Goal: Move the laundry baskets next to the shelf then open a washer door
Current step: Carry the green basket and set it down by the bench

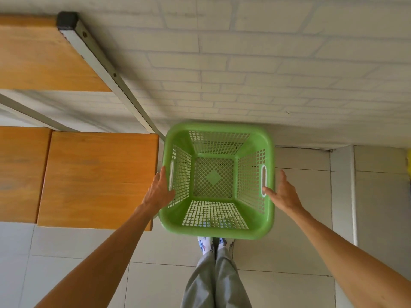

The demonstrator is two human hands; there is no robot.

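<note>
Flanking green basket (218, 232), open hands (159, 190)

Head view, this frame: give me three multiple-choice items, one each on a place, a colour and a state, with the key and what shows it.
1. Where does the laundry basket stand?
A. On the shelf
B. On the floor beside the shelf
C. In a washer

2. What colour is the basket?
A. Green
B. Blue
C. White

3. What is in the basket?
A. Clothes
B. Towels
C. Nothing

Key: 1 B, it sits on floor tiles right of the wooden shelf; 2 A, its plastic is green; 3 C, the lattice bottom shows bare, with the left hand and right hand open at its sides.
</note>
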